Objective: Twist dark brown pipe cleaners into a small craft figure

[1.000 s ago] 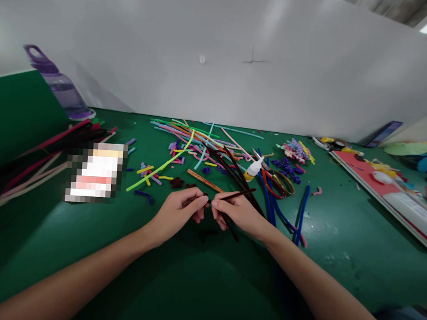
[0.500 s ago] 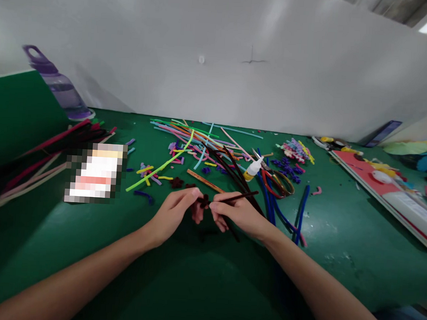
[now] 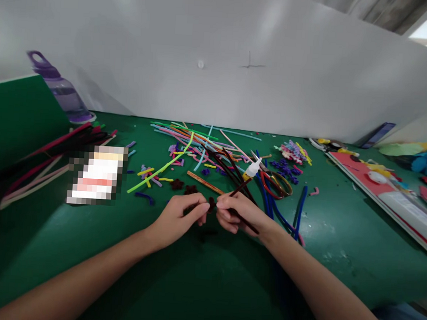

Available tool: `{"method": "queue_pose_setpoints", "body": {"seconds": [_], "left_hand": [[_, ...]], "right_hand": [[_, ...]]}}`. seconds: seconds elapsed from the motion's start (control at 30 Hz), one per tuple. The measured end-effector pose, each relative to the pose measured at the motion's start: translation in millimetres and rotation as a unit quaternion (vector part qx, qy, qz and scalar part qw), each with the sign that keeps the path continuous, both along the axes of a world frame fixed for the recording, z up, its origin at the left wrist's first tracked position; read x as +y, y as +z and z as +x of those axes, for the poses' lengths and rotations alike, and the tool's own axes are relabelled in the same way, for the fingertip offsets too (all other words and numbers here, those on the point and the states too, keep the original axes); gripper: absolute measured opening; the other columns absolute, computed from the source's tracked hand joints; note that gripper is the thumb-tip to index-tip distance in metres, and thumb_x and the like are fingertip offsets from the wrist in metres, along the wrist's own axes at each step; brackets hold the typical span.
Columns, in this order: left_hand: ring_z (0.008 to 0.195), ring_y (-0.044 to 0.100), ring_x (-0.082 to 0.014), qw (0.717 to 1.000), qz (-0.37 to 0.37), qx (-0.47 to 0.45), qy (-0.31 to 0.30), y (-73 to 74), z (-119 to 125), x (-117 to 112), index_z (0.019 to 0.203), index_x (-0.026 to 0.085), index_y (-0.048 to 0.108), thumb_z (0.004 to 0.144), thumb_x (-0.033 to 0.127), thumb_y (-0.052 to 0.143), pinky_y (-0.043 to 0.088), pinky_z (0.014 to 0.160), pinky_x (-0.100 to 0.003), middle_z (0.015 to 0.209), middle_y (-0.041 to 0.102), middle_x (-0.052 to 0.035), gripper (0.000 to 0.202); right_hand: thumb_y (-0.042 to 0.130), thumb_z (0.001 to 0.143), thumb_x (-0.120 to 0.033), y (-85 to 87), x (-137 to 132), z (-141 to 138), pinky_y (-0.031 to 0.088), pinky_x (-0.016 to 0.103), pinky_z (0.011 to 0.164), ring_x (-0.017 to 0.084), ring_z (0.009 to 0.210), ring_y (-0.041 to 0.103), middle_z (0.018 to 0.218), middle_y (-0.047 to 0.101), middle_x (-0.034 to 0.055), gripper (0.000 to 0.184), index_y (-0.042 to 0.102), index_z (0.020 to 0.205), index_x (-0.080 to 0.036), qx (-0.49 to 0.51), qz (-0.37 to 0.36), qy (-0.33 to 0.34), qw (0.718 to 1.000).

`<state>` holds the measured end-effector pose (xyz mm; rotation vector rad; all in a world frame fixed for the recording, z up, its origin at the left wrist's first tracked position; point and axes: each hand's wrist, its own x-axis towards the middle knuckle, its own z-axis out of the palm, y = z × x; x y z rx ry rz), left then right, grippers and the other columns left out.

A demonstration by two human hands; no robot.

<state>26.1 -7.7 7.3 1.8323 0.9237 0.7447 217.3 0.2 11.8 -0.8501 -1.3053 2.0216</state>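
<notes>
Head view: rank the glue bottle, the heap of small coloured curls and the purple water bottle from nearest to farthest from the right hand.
From the right hand, which pinches a dark pipe cleaner:
1. glue bottle, just beyond the hand, slightly right.
2. heap of small coloured curls, farther back on the right.
3. purple water bottle, far left by the wall.

Occlusions and crops
Left of centre, pixelated patch (image 3: 97,174): unreadable. The dark pipe cleaner (image 3: 241,186) has its bent end mostly buried between your left hand (image 3: 179,218) and right hand (image 3: 241,212), which pinch it; shape too small to tell. The pipe cleaner bundle (image 3: 28,161) runs off the left edge, the red board (image 3: 351,162) off the lower right.
</notes>
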Motion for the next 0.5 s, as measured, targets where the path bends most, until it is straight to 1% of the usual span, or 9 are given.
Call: {"method": "queue_pose_setpoints", "body": {"seconds": [0.07, 0.13, 0.27, 0.37, 0.5], "left_hand": [[0.064, 0.054, -0.0132, 0.995, 0.079, 0.064, 0.008, -2.7, 1.4, -2.1, 0.075, 0.016, 0.055, 0.092, 0.029, 0.042, 0.041, 0.064, -0.024, 0.067, 0.058, -0.0004, 0.025], [0.065, 0.054, -0.014, 0.981, 0.156, 0.112, 0.004, -5.8, 2.0, -3.8, 0.075, 0.017, 0.055, 0.093, 0.026, 0.04, 0.04, 0.064, -0.024, 0.069, 0.058, -0.0014, 0.025], [0.063, 0.053, -0.0149, 0.944, 0.289, 0.157, -0.011, -9.4, -0.4, -4.4, 0.072, 0.016, 0.054, 0.094, 0.022, 0.036, 0.038, 0.061, -0.025, 0.068, 0.06, -0.0037, 0.029], [0.057, 0.051, -0.0144, 0.922, 0.348, 0.167, -0.013, -9.3, -2.7, -3.9, 0.068, 0.016, 0.054, 0.094, 0.02, 0.036, 0.037, 0.058, -0.026, 0.062, 0.058, -0.0035, 0.031], [0.057, 0.051, -0.0148, 0.914, 0.374, 0.158, -0.01, -11.0, -4.6, -3.7, 0.07, 0.016, 0.054, 0.094, 0.021, 0.037, 0.037, 0.058, -0.026, 0.063, 0.057, -0.003, 0.029]], "right_hand": [[0.048, 0.08, -0.018, -0.9, 1.0, 2.6, 0.017, 0.02, 0.036, 0.006, 0.03, 0.036, 0.035, 0.027, -0.0099, 0.028, 0.042, 0.052, -0.016, 0.0, -0.015, 0.01, 1.0], [0.048, 0.079, -0.018, -2.4, 1.7, 4.0, 0.016, 0.02, 0.037, 0.006, 0.029, 0.035, 0.035, 0.025, -0.0101, 0.029, 0.042, 0.051, -0.016, 0.0, -0.021, 0.019, 1.0], [0.047, 0.08, -0.018, -6.4, 2.3, 3.7, 0.016, 0.02, 0.037, 0.006, 0.029, 0.035, 0.034, 0.024, -0.01, 0.031, 0.041, 0.05, -0.016, 0.018, -0.033, 0.038, 0.999], [0.046, 0.081, -0.017, -8.6, 2.6, 3.2, 0.018, 0.02, 0.037, 0.006, 0.03, 0.036, 0.035, 0.025, -0.0097, 0.031, 0.041, 0.05, -0.016, 0.035, -0.04, 0.051, 0.997], [0.046, 0.081, -0.018, -9.7, 2.6, 2.3, 0.02, 0.02, 0.038, 0.006, 0.031, 0.037, 0.035, 0.025, -0.0094, 0.032, 0.042, 0.05, -0.016, 0.041, -0.028, 0.052, 0.997]]}}
